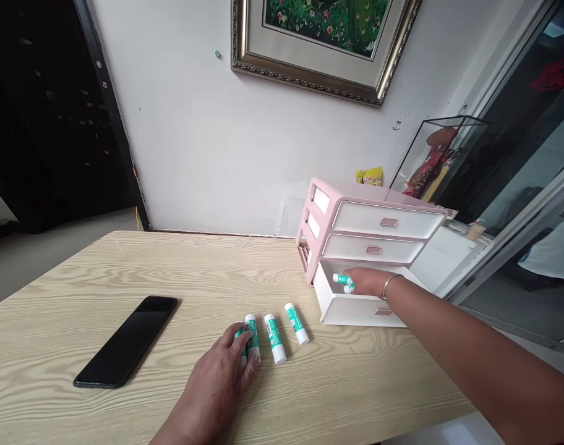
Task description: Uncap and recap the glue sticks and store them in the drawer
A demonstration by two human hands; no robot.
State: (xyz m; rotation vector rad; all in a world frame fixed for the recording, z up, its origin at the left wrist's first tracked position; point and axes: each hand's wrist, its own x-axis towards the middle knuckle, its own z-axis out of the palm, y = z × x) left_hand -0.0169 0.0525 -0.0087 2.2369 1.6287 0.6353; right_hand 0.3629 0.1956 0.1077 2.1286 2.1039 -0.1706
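My right hand reaches into the pulled-out bottom drawer of a pink-and-white plastic drawer unit, its fingers gripping a white-and-green glue stick above the drawer. A silver bangle circles that wrist. My left hand lies on the wooden tabletop, its fingers curled over a glue stick and against another. Two more glue sticks lie to the right of my left hand. The drawer's inside is mostly hidden.
A black smartphone lies face up on the table, left of my left hand. Behind the drawer unit are a yellow packet and a glass display case. A white wall with a framed picture rises behind the table.
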